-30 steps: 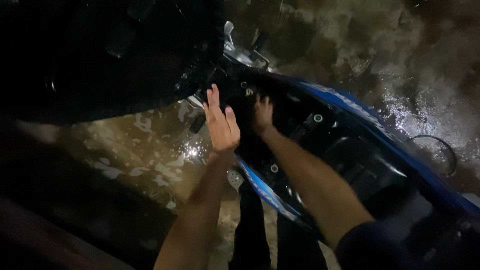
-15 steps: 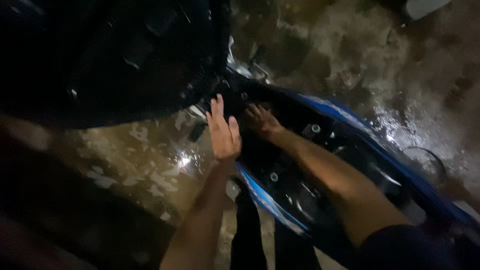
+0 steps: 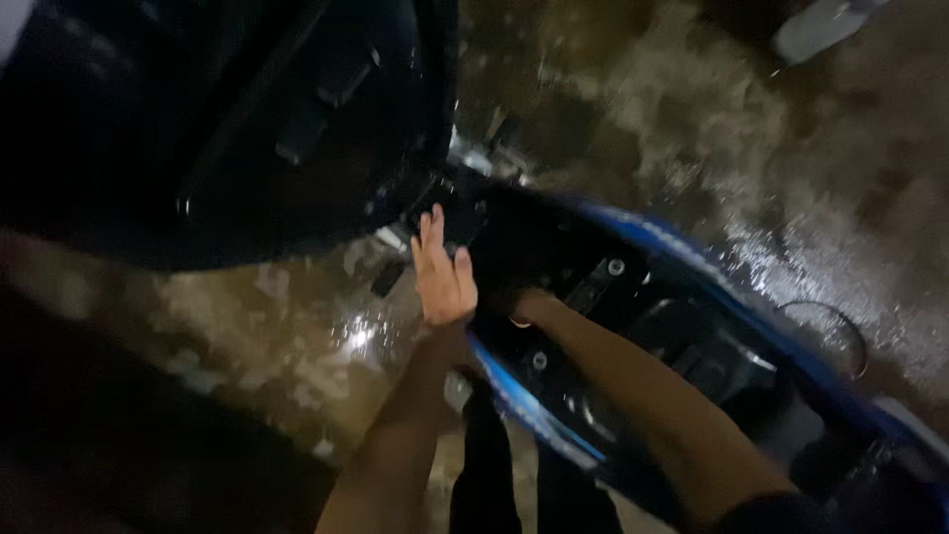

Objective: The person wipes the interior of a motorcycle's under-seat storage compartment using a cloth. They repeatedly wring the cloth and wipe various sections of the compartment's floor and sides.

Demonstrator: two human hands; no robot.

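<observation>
Fingers (image 3: 435, 247) of my left hand (image 3: 443, 287) are lying flat and together, open, gripping nothing, palm pressing toward the edge where the raised seat meets the body. Fingers of my right hand (image 3: 521, 305) are going out of sight down in the dark hollow, so I cannot tell if they are curled or gripping anything.

Largest first: the raised black seat (image 3: 227, 119) is filling the upper left, tilted up and hanging over the opening. Next, the blue scooter body (image 3: 692, 267) is running from centre to lower right, its blue side trim (image 3: 534, 410) showing along the near edge. Inside it the open under-seat compartment (image 3: 633, 326) is sitting dark, with a couple of small round bolts (image 3: 615, 267) catching light. The wet ground (image 3: 326, 346) is shining beneath, glare spot just left of my left wrist. A thin wire loop (image 3: 825, 331) is lying on the ground to the right, well apart from both hands.

Doing it well, my judgement: I am keeping the left hand steady near the hinge end so the seat is not dropping on the right forearm. I am working the right hand by feel, since the hollow is too dark to read, so slow moves, no yanking. Frame is blurred, so I am holding the head still and keeping feet planted on the slick floor.
</observation>
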